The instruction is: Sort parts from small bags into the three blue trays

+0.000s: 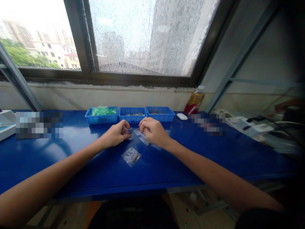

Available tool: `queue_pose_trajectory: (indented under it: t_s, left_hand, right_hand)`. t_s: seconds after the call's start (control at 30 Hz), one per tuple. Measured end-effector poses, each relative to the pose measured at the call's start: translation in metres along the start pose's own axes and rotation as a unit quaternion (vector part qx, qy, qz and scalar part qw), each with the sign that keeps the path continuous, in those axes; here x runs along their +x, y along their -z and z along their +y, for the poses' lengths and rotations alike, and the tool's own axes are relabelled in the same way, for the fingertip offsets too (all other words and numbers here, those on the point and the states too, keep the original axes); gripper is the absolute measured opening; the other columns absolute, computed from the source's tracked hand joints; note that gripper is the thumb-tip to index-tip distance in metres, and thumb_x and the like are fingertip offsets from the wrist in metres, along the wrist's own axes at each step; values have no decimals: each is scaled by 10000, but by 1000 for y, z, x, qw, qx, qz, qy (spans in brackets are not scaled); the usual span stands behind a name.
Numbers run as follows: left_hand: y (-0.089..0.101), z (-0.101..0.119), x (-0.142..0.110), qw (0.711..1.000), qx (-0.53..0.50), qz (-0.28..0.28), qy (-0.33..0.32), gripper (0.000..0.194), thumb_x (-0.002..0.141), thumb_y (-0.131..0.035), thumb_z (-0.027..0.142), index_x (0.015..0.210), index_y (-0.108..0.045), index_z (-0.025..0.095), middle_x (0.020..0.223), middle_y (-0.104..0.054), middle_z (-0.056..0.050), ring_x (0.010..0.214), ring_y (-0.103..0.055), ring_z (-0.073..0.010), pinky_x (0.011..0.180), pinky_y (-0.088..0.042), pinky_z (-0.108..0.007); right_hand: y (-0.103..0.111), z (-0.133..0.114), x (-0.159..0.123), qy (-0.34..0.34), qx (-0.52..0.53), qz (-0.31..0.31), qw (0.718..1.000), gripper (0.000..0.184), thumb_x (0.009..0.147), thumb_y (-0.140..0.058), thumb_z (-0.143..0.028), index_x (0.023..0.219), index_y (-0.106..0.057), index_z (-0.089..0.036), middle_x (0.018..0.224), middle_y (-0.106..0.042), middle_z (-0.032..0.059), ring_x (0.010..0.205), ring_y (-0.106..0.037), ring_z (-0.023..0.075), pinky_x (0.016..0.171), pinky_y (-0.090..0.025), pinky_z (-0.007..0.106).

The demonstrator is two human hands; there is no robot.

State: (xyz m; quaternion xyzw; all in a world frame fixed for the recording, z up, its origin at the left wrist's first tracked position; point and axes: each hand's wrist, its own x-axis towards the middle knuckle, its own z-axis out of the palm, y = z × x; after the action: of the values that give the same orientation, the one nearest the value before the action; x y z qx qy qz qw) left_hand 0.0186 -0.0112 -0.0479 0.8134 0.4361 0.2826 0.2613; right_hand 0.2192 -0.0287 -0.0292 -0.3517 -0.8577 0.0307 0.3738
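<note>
My left hand (116,134) is above the blue table, its fingers curled round the edge of a small clear plastic bag (129,130). Just to the right, my right hand (154,132) is closed with its fingertips pinched together; whatever is between them is too small to make out. Beneath and beside that hand lie more small clear bags (145,140), partly covered by it. Closer to me, a separate clear bag (131,156) lies flat with a small pale brownish piece inside.
Three blue bins stand in a row behind my hands: one with green plastic packets (103,110), a middle bin (132,119) with small metallic parts, and a right bin (162,117). Farther right are a white case (182,116), a bottle (194,101) and power strips (252,127).
</note>
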Motion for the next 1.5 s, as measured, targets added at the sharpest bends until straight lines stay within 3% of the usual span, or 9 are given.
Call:
queue_pose_trajectory:
  t_s: [0.2, 0.47, 0.77, 0.93, 1.03, 1.13, 1.27, 1.37, 1.5]
  left_hand:
    - [-1, 12, -2, 985, -164, 40, -39, 460, 698, -655, 257, 1064, -389, 180, 700, -559, 36, 629, -547, -113, 619, -428, -252]
    - [-4, 22, -5, 986, -148, 43, -67, 245, 725, -644, 273, 899, -519, 154, 717, -588, 6, 648, -558, -114, 640, -453, -259]
    - [6, 23, -5, 988, 32, 91, -117, 49, 734, -599, 189, 779, -614, 173, 817, -552, -17, 722, -517, -123, 676, -430, -267]
    - [6, 27, -5, 992, -111, 53, 13, 151, 720, -566, 193, 869, -555, 170, 672, -482, 21, 570, -427, -93, 547, -350, -229]
    - [3, 33, -7, 946, -296, 18, 134, 214, 737, -494, 171, 950, -499, 151, 660, -544, 3, 544, -462, -95, 546, -363, -231]
    - [0, 39, -8, 894, -418, -11, 160, 135, 764, -455, 182, 864, -528, 127, 658, -567, -28, 557, -496, -100, 555, -380, -227]
    - [0, 39, -8, 880, -453, -18, 140, 146, 809, -470, 246, 773, -543, 124, 641, -567, -22, 545, -502, -90, 540, -374, -211]
    - [3, 35, -7, 876, -443, -10, 188, 302, 856, -425, 426, 827, -522, 141, 602, -576, -12, 499, -490, -89, 521, -366, -208]
    - [8, 32, -6, 869, -423, -64, 249, 555, 788, -356, 672, 853, -522, 147, 532, -548, 3, 411, -430, -84, 458, -324, -208]
  right_hand:
    - [-7, -10, 0, -145, 104, -19, 984, 213, 737, -563, -190, 941, -576, -133, 728, -612, 22, 629, -548, 113, 584, -422, 235]
    - [-9, -10, -4, -106, 92, -72, 988, 93, 753, -523, -168, 756, -609, -132, 582, -590, -6, 512, -520, 85, 503, -371, 201]
    - [-6, -10, -3, -66, 34, -11, 997, 303, 769, -432, -77, 936, -677, -139, 722, -683, 29, 607, -588, 101, 595, -430, 209]
    - [-2, -9, -3, -42, 13, 54, 998, 332, 794, -433, -123, 1022, -672, -158, 877, -701, 61, 736, -633, 140, 715, -477, 266]
    - [-1, -11, -4, -29, 34, 68, 997, 327, 820, -427, -143, 1035, -669, -186, 889, -701, 48, 747, -635, 140, 723, -488, 283]
    - [-1, -14, -5, 11, 56, 55, 997, 322, 834, -414, -140, 994, -679, -228, 921, -694, 27, 807, -632, 132, 746, -493, 283]
    - [-3, -16, -7, 58, 43, 49, 996, 331, 803, -404, -88, 943, -682, -199, 900, -683, 42, 819, -624, 134, 753, -497, 282]
    - [-3, -18, -8, 85, 31, 40, 995, 355, 770, -386, -45, 956, -667, -158, 973, -668, 70, 881, -619, 144, 791, -492, 283]
    - [-1, -24, -10, 103, -35, -2, 994, 424, 745, -389, -27, 1084, -610, -152, 1151, -610, 88, 1015, -581, 184, 838, -462, 331]
